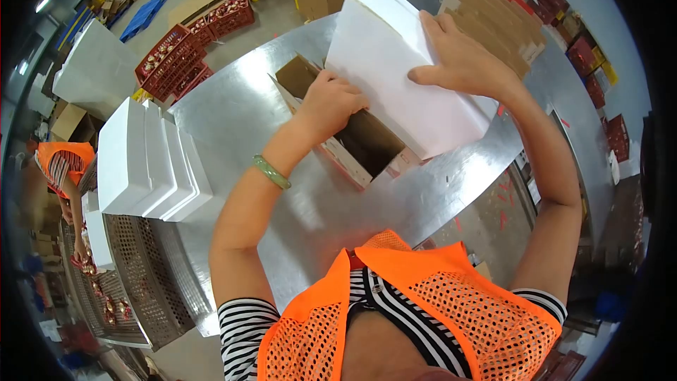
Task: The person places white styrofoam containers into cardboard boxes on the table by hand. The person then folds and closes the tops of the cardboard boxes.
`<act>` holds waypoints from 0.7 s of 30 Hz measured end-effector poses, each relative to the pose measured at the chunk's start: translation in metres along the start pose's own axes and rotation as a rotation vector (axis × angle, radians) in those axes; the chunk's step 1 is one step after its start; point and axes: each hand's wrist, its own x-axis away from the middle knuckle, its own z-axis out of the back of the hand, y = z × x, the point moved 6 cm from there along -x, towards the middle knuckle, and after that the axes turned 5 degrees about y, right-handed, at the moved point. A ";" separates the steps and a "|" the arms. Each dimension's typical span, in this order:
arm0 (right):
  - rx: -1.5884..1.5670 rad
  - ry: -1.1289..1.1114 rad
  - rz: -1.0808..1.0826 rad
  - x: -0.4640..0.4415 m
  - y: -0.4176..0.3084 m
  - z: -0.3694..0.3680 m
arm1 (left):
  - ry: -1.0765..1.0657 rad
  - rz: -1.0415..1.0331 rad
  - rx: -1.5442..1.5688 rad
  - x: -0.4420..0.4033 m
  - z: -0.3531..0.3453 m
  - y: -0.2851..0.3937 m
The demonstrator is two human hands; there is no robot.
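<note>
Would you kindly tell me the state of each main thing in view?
Left hand: curled at the cardboard box's opening; exact grip unclear.
Right hand: spread against the white box.
Cardboard box: open at the top.
White box: tilted.
White containers: grouped together.
Red crates: filled.
Bracelet: worn on the left wrist.
Orange vest: worn.

Over on the floor, a blue pallet [146, 14] lies near some red crates [185, 58] (shiny little pieces [161, 58] inside), and off left there's a co-worker in an orange vest [65, 158].
</note>
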 end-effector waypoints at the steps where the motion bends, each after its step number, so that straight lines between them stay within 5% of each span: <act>1: 0.017 -0.056 -0.006 0.001 0.000 0.002 | 0.018 -0.016 -0.004 -0.002 0.000 0.001; 11: 0.261 -0.065 -0.001 0.020 -0.019 -0.016 | 0.044 -0.055 0.021 -0.016 0.000 0.009; 21: 0.121 -0.183 -0.023 0.017 -0.008 0.018 | -0.011 -0.106 -0.049 -0.018 -0.006 0.023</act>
